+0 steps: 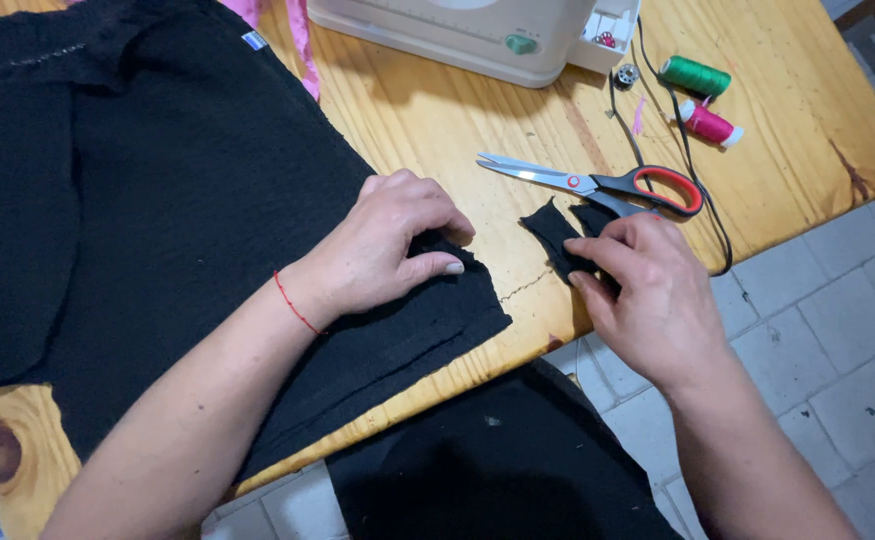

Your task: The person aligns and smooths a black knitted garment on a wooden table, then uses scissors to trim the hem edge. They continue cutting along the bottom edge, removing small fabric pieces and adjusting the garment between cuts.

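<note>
A large black knitted garment lies spread over the wooden table. My left hand rests on its right edge, fingers curled and pinching a fold of the fabric near the corner. My right hand sits just to the right and pinches a small black fabric scrap on the bare wood. Scissors with red and grey handles lie shut just beyond the scrap, blades pointing left.
A white sewing machine stands at the table's far edge, its black cable trailing toward the right edge. Green and pink thread spools and a metal bobbin lie at far right. Tiled floor lies beyond the edge.
</note>
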